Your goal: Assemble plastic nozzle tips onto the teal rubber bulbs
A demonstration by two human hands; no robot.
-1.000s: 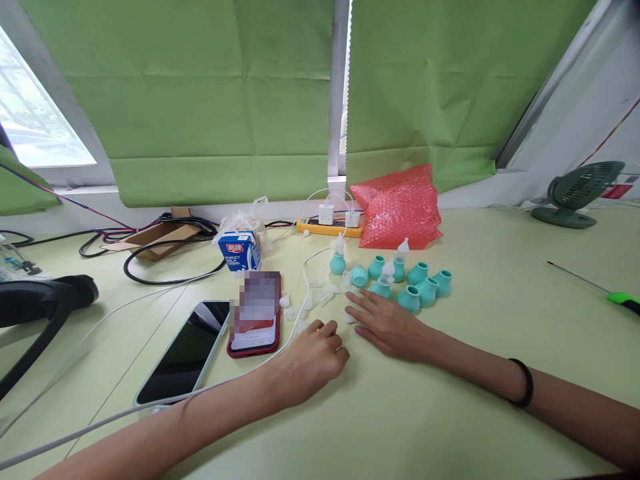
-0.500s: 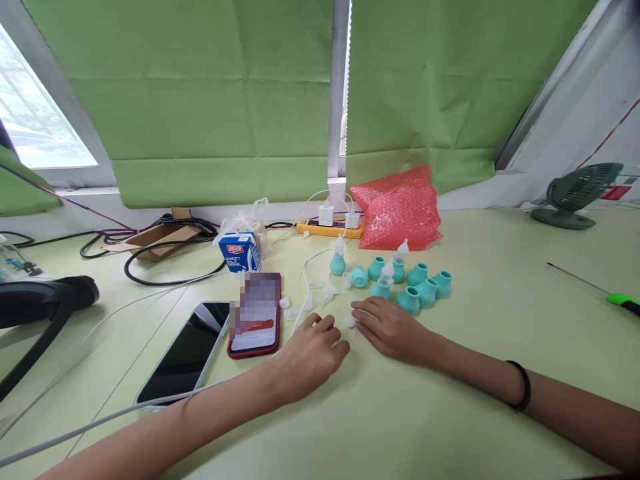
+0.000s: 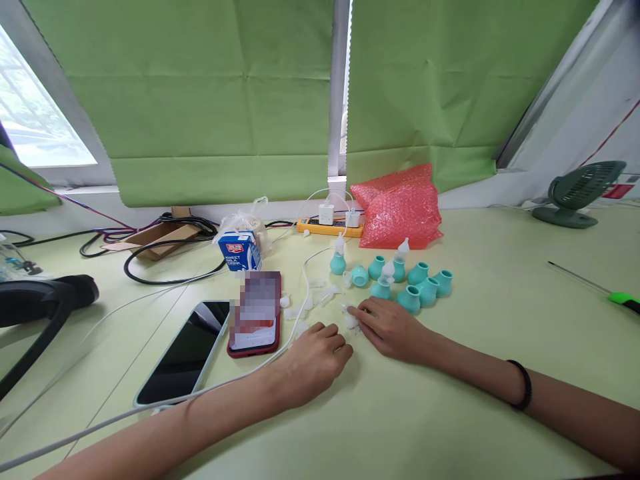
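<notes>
My left hand (image 3: 320, 360) rests on the table with its fingers curled in. Whatever they hold, if anything, is hidden. To its right, the fingers of my right hand (image 3: 393, 327) are closed at the tips on a small clear plastic piece (image 3: 345, 308). Just below those fingertips lies a small white part (image 3: 351, 322). Several teal squeeze bulbs (image 3: 409, 300) stand behind my right hand, some fitted with clear nozzles and white tips. One teal bulb (image 3: 359, 276) lies on its side. More clear plastic parts (image 3: 326, 295) are scattered behind my left hand.
At left lie a red-cased phone (image 3: 255, 320), a dark-screened phone (image 3: 185, 353) and a white cable (image 3: 115, 415) crossing my left forearm. A milk drink carton (image 3: 241, 252), power strip (image 3: 330, 229) and red bubble-wrap bags (image 3: 400, 213) stand behind. A fan (image 3: 570, 197) and screwdriver (image 3: 623, 300) are at right.
A clear piece now shows at my right fingertips. My left fingers have shifted slightly down, uncovering a white part behind them. The white cable beside that hand has shifted toward the red-cased phone.
</notes>
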